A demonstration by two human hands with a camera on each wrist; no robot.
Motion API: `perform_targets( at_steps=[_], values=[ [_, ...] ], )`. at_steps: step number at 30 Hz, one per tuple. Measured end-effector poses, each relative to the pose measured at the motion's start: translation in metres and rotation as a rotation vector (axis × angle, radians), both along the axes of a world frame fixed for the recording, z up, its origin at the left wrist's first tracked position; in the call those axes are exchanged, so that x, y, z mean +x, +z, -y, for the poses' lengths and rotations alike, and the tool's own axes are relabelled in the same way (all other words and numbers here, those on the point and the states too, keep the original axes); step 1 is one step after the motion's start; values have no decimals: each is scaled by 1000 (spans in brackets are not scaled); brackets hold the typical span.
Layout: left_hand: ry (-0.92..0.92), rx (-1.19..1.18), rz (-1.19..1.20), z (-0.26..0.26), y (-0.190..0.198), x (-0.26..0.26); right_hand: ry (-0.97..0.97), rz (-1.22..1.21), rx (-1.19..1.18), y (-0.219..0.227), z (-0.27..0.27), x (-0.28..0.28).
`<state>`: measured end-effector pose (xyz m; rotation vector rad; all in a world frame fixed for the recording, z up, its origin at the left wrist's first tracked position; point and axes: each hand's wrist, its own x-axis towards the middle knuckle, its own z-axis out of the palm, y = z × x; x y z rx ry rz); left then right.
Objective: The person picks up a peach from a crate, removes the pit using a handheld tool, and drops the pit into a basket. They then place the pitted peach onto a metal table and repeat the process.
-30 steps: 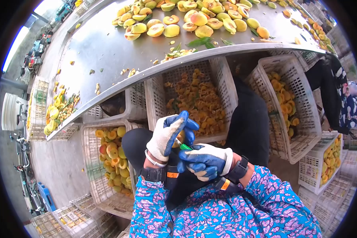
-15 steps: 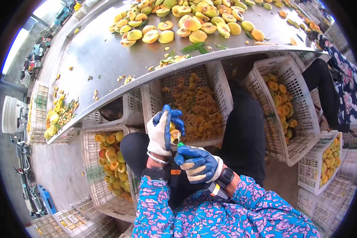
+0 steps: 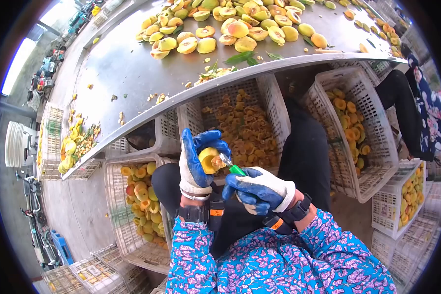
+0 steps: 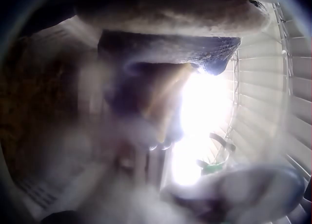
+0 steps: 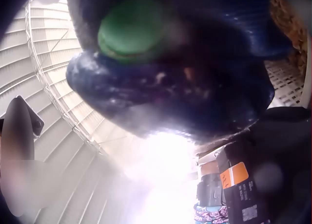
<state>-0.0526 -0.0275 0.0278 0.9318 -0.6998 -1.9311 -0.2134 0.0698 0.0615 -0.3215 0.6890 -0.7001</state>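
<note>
Yellow apricot half point(image 3: 207, 159) rests in my gloved left hand point(image 3: 191, 164), thumb and fingers curled about it and cut face turned right. My gloved right hand point(image 3: 260, 190) grips a short tool by its green handle point(image 3: 237, 170). The tool's metal tip point(image 3: 225, 159) points up-left at the fruit, beside a brownish-orange bit point(image 3: 217, 162) at the cut face. A blurred yellow fruit edge point(image 4: 168, 95) shows below the blue glove fingers point(image 4: 170, 48) in the left wrist view. In the right wrist view the green handle end point(image 5: 130, 29) pokes out of the blue glove.
Below the hands, a crate point(image 3: 271, 100) holds scooped orange pieces. Crates of apricot halves stand left point(image 3: 115, 215) and right point(image 3: 377, 115). Piled apricots point(image 3: 245, 29) lie on the metal table point(image 3: 132, 63), its front edge beyond the hands. Another person's leg point(image 3: 402, 108) is at right.
My left hand has turned its palm up, bringing the apricot half's cut face into sight. The tool's tip, hidden at first, now shows at the fruit's right side.
</note>
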Motion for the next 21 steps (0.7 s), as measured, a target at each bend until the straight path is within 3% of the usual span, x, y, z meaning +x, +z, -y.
perform_targets(
  at_steps=[3, 4, 5, 7, 9, 13, 16, 17, 18, 19, 20, 21],
  values=[
    [46, -83, 191, 1, 1, -3, 24, -362, -193, -5, 6, 7],
    [49, -174, 307, -1, 6, -6, 70, -577, -312, -10, 7, 10],
    [55, -238, 304, -1, 0, -6, 111, -901, -605, -31, 8, 15],
    [118, -212, 290, -3, 3, -10, 232, -1084, -477, -31, 13, 14],
    [209, -275, 475, -1, 8, -4, 221, -1411, -610, -63, -1, 8],
    [421, -405, 452, -13, 38, 15, 303, -1333, -497, -59, -8, -8],
    [572, -577, 758, -5, 55, 78, 340, -1220, -399, -57, -3, -10],
    [618, -526, 790, -3, 70, 99, 344, -1203, -402, -59, -1, -11],
    [661, -475, 916, 4, 72, 133, 327, -1202, -419, -61, -1, -11],
    [592, -409, 1187, 7, 79, 163, 330, -1175, -433, -66, -1, -12],
    [519, -461, 1573, 20, 56, 222, 334, -1148, -443, -72, 1, -13],
    [316, -112, 1879, 17, 98, 191, 334, -1120, -449, -79, 2, -13]
  ],
)
